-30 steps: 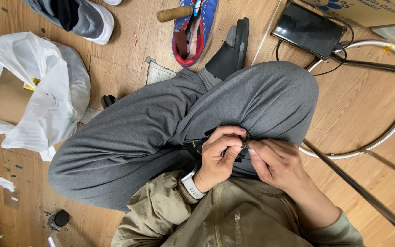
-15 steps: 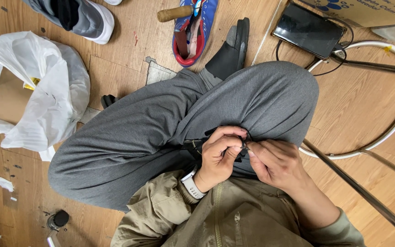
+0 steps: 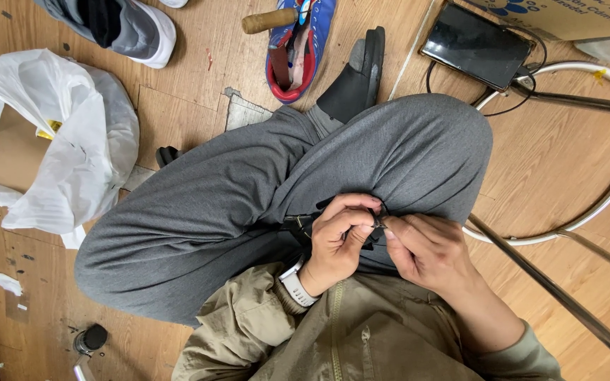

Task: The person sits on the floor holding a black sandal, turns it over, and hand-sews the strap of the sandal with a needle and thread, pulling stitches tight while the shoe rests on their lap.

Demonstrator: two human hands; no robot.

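Note:
I look down at my lap, with crossed legs in grey trousers (image 3: 248,204). My left hand (image 3: 337,240), with a white watch on the wrist, is closed around a small black object (image 3: 303,226) resting on my thigh. My right hand (image 3: 425,250) pinches the same black object at its right end, fingertips meeting those of the left hand. Most of the object is hidden under my fingers, so its shape cannot be told. A khaki jacket (image 3: 333,339) covers my torso and arms.
A white plastic bag (image 3: 58,148) holding a brown box lies on the wooden floor at left. A grey shoe (image 3: 125,25), a blue and red shoe (image 3: 298,49) with a wooden handle, a black phone (image 3: 478,46) with cables, and a metal stool frame (image 3: 601,204) surround me.

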